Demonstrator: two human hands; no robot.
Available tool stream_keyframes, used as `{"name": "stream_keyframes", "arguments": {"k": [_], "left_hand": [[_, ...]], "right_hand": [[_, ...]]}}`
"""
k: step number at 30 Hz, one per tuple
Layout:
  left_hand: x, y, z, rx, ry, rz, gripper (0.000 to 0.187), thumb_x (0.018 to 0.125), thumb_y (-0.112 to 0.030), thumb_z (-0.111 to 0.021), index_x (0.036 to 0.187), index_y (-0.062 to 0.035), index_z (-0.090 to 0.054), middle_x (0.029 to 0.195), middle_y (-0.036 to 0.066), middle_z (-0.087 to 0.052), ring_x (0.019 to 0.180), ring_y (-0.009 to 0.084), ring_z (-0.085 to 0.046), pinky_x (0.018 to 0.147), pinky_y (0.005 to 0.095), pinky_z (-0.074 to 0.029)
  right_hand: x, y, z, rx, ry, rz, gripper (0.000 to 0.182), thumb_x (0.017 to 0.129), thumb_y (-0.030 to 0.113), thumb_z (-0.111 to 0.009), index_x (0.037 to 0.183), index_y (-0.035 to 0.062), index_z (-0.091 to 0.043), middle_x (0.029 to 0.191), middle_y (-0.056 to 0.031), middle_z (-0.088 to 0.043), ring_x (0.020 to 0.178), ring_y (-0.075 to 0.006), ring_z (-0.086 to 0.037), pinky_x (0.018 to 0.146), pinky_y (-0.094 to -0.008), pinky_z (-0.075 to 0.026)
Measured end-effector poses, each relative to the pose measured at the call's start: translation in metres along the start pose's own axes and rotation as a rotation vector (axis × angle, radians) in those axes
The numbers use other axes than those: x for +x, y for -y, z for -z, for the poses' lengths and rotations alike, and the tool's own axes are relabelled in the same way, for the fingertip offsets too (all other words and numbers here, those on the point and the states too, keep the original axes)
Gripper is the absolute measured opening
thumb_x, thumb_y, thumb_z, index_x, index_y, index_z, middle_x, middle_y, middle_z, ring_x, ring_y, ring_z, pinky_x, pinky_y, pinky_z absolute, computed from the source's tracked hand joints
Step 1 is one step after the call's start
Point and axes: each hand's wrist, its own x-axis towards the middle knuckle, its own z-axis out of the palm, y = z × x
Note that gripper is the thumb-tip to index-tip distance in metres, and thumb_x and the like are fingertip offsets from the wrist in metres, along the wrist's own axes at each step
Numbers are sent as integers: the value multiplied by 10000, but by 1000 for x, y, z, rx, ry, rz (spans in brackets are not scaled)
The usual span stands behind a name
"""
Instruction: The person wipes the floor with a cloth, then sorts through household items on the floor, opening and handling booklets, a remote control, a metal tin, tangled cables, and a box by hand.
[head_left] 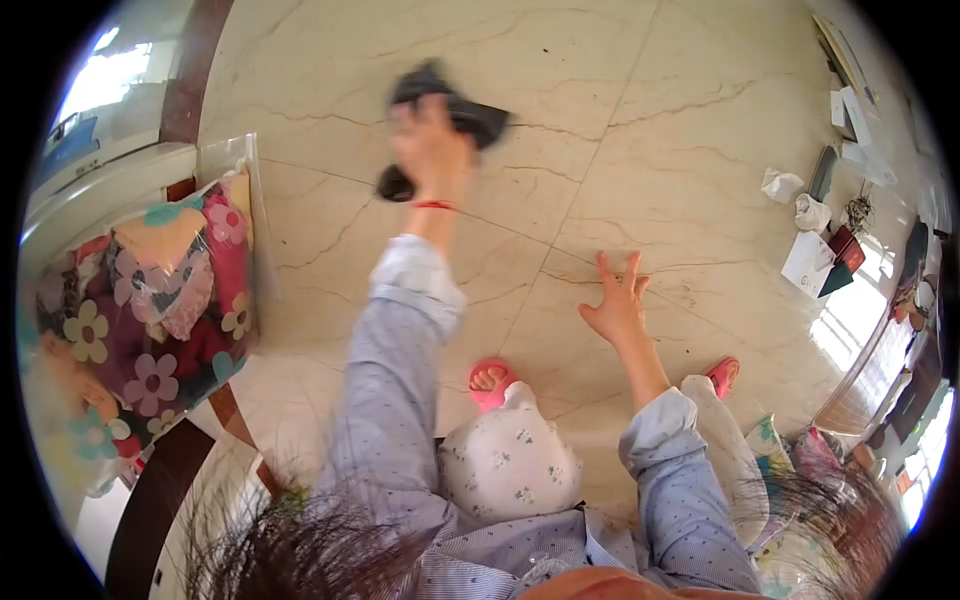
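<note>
Cream marble floor point(620, 120), sunlit; bagged floral bedding point(150, 310) left; clutter point(830, 250) right.

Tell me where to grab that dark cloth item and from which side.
Judging by how it hangs, grip the upper bunched part of the dark cloth item, where the left hand already clutches it, coming from below. Its loose end droops past the wrist; motion blur hides finer shape.

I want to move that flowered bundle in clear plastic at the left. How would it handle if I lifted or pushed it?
The flowered bundle looks like soft fabric in a clear bag, so it would probably sag rather than stay stiff. The glossy plastic may slip in the grip. It bulges, so likely bulky yet light for its size, and unlikely to roll.
</note>
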Motion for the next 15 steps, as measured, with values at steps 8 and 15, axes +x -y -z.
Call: {"name": "stream_keyframes", "arguments": {"k": [8, 15], "left_hand": [[-130, -203, -18, -365, 303, -851, 402, 675, -104, -544, 1065, -193, -501, 1207, 103, -365, 842, 308, -465, 667, 404, -432], [-26, -121, 42, -749, 281, -633, 525, 549, 60, -504, 1061, -57, -500, 1146, 157, -455, 1092, 317, -402, 921, 367, -337]], "right_hand": [[17, -58, 21, 360, -6, 339, 547, 663, 259, -620, 1160, 93, -464, 1244, -179, -379, 1131, -323, -380, 888, -374, -376], [-29, -122, 93, 285, 29, 387, 415, 703, 134, -577, 1104, 53, -508, 1113, -125, -518, 1018, -267, -492, 876, -317, -381]]}}
